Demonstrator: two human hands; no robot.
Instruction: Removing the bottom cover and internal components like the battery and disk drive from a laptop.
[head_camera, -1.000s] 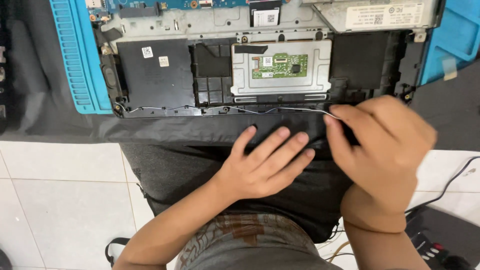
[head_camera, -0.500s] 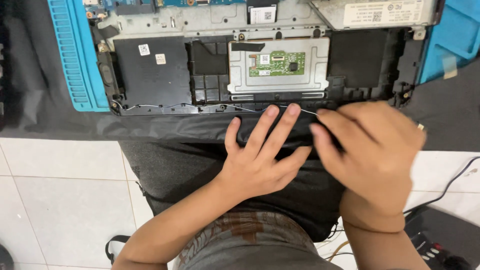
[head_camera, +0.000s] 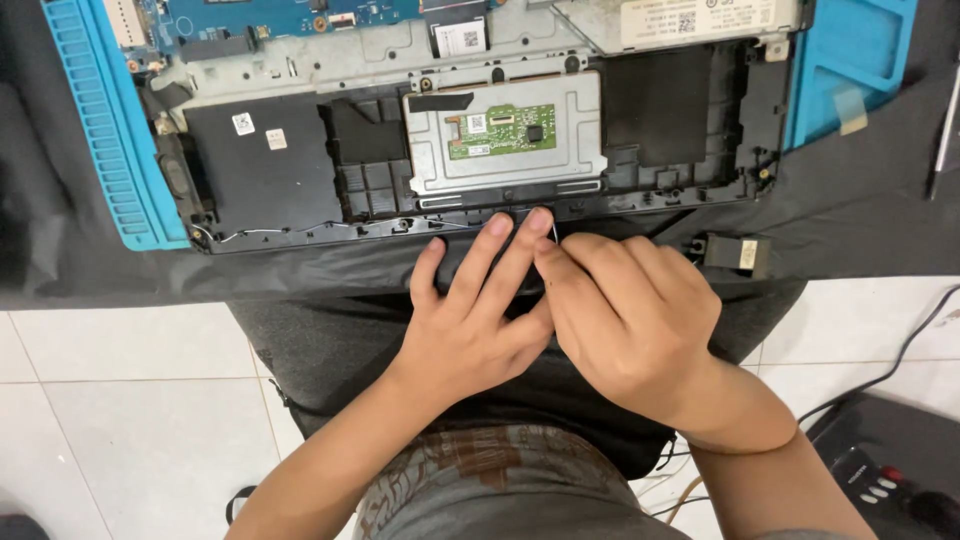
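An opened laptop chassis lies with its inside up, a silver touchpad plate with a green board at its middle. A thin speaker wire runs along the chassis' near edge. My left hand rests flat with fingers spread, its fingertips on that edge just below the touchpad. My right hand is beside it, touching it, fingers curled and pinching the wire at the same spot. A small black speaker lies loose on the cloth to the right of my right hand.
The chassis sits on a blue work mat over a black cloth. A thin metal tool lies at the far right. Below, on the tiled floor, are a dark power strip and a cable.
Both hands have slid left along the near edge, from the right corner to below the touchpad. The small speaker, earlier hidden by my right hand, now lies uncovered.
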